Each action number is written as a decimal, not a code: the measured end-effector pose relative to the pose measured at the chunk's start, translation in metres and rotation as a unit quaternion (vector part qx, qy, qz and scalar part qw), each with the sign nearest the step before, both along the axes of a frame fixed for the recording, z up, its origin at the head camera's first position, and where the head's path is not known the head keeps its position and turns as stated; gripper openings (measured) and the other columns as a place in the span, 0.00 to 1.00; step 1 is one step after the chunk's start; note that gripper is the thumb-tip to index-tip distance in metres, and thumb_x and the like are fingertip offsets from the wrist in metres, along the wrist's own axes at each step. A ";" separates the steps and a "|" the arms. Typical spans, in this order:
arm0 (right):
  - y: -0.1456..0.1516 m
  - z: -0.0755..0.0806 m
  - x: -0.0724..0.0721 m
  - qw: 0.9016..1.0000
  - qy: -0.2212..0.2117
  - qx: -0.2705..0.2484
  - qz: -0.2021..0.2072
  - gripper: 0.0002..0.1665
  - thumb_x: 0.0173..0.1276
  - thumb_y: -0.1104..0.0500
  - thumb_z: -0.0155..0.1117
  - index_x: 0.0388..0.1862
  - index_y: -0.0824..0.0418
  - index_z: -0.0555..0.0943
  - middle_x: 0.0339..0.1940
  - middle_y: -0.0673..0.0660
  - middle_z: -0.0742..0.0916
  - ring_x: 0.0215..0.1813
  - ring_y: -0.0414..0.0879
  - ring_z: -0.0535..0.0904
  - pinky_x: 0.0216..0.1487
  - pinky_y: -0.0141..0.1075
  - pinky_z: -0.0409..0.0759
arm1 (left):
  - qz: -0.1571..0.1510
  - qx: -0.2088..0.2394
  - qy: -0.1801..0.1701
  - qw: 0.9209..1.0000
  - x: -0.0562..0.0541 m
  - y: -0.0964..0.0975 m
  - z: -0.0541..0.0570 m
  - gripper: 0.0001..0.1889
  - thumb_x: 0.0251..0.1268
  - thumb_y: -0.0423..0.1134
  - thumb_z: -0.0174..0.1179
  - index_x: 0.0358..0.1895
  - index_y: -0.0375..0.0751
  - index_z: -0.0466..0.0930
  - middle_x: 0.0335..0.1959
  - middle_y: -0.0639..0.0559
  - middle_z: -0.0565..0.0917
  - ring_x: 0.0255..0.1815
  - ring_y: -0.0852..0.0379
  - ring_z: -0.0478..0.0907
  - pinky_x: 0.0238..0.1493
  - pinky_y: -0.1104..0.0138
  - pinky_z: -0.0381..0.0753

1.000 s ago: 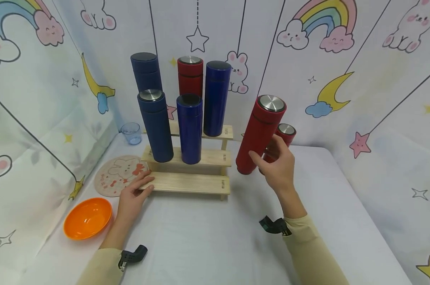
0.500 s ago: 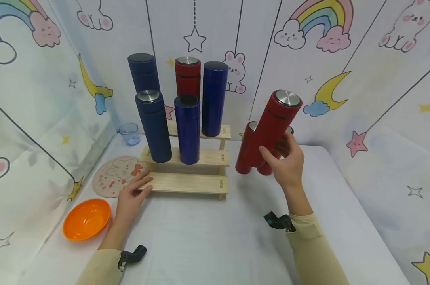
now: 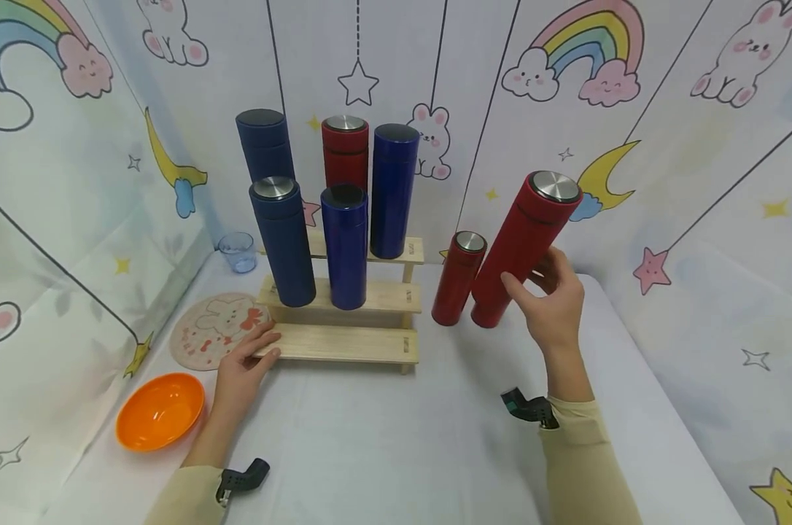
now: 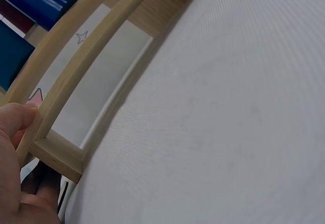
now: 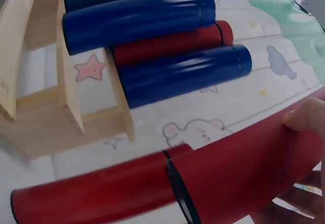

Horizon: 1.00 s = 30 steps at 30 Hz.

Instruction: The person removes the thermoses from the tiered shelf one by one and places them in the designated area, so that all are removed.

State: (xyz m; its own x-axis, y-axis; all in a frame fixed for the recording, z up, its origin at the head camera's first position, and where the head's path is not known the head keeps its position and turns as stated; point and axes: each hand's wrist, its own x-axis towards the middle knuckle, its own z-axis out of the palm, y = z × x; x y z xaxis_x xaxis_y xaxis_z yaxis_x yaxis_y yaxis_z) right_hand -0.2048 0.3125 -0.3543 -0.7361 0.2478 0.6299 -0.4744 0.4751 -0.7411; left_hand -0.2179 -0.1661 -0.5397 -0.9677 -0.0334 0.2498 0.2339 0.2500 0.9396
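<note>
The head view shows, at far left on the white-covered surface (image 3: 383,437), an orange bowl (image 3: 160,412), with a round mat (image 3: 206,332) bearing a rabbit print just behind it and a clear blue cup (image 3: 238,253) farther back. Next comes the left hand (image 3: 241,364), gripping the left end of the lowest tier of a wooden rack (image 3: 346,344); in the left wrist view the thumb lies over the board's edge and the fingers reach below. On the middle tier stand a silver-lidded navy bottle (image 3: 284,248) and, to its right, a glossy blue bottle (image 3: 346,251) with a dark top. Behind them rise a dark-topped navy bottle (image 3: 265,149), a dark red bottle (image 3: 346,160) with a silver lid, and, on the top tier, a second glossy bottle (image 3: 394,193). Near the rack's right side is a standing red bottle (image 3: 458,281). Just right of it, a tilted red bottle (image 3: 523,233), its silver lid leaning right, is gripped by the right hand (image 3: 553,299), thumb on the near side and fingers round the far side. Under its lower end shows a red base (image 3: 491,316), mostly hidden; whether the two touch cannot be told.
</note>
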 end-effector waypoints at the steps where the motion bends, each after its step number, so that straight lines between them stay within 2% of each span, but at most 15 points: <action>1: 0.003 0.001 0.001 1.000 0.001 0.001 -0.006 0.35 0.66 0.66 0.79 0.72 0.60 0.81 0.61 0.54 0.88 0.59 0.45 0.84 0.60 0.32 0.83 | 0.000 -0.001 0.001 1.000 0.000 0.000 0.000 0.17 0.78 0.34 0.68 0.65 0.39 0.88 0.76 0.50 0.78 0.76 0.64 0.70 0.56 0.81 0.76; 8: 0.020 0.008 0.001 1.000 0.004 -0.004 -0.017 0.35 0.67 0.65 0.78 0.73 0.58 0.81 0.62 0.54 0.88 0.60 0.45 0.85 0.60 0.33 0.83 | 0.004 -0.016 0.004 1.000 -0.004 0.001 0.002 0.16 0.79 0.34 0.68 0.65 0.39 0.88 0.76 0.50 0.78 0.78 0.54 0.71 0.59 0.82 0.75; 16: 0.045 0.019 0.003 1.000 0.000 -0.004 -0.031 0.33 0.66 0.63 0.79 0.71 0.55 0.83 0.61 0.54 0.88 0.60 0.47 0.85 0.60 0.34 0.83 | 0.004 -0.013 0.014 1.000 -0.009 0.003 0.007 0.16 0.79 0.34 0.68 0.65 0.38 0.88 0.75 0.49 0.79 0.75 0.63 0.72 0.55 0.81 0.77; 22: 0.058 0.023 0.007 0.998 -0.012 0.004 -0.065 0.33 0.67 0.63 0.78 0.71 0.55 0.83 0.60 0.53 0.89 0.59 0.44 0.85 0.61 0.33 0.83 | 0.011 -0.019 0.002 1.000 -0.007 0.002 0.006 0.17 0.79 0.35 0.68 0.66 0.38 0.87 0.76 0.49 0.78 0.77 0.60 0.71 0.58 0.81 0.75; 27: 0.070 0.016 0.007 0.995 -0.028 0.005 -0.094 0.34 0.68 0.62 0.78 0.73 0.53 0.82 0.63 0.53 0.88 0.61 0.46 0.84 0.62 0.35 0.83 | 0.010 -0.010 -0.007 1.000 -0.004 0.001 0.003 0.17 0.78 0.34 0.68 0.66 0.38 0.87 0.77 0.50 0.78 0.78 0.58 0.70 0.60 0.81 0.74; 30: 0.081 0.007 0.005 0.993 -0.036 0.006 -0.108 0.35 0.69 0.60 0.79 0.74 0.51 0.82 0.65 0.53 0.87 0.62 0.47 0.84 0.62 0.35 0.83 | 0.005 -0.007 -0.010 1.000 -0.003 0.003 0.001 0.17 0.78 0.35 0.68 0.66 0.38 0.87 0.77 0.50 0.78 0.79 0.57 0.70 0.61 0.82 0.74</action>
